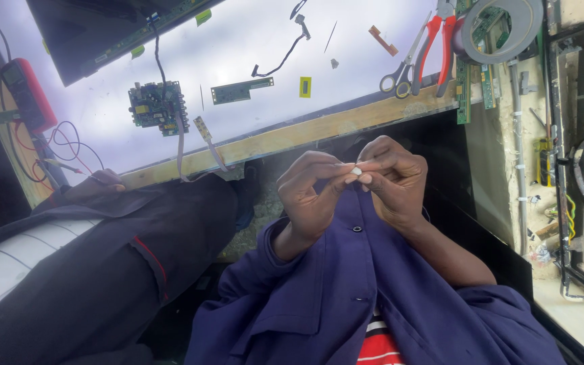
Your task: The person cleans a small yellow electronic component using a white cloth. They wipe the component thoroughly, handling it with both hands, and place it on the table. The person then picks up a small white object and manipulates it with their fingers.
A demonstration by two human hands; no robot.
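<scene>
Both hands, left (312, 196) and right (393, 179), pinch shut on a small white, possibly plastic piece (356, 172) below the pale backlit panel (251, 40); grip best kept light, fingertips only

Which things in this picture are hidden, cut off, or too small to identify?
- Small white piece, head view: pinched between left hand and right hand; fingers cover most of it, kind unclear.
- Multimeter, head view: screen too small to see.
- Tape roll, head view: cut off by the top edge.
- Green circuit board, head view: parts too small.
</scene>
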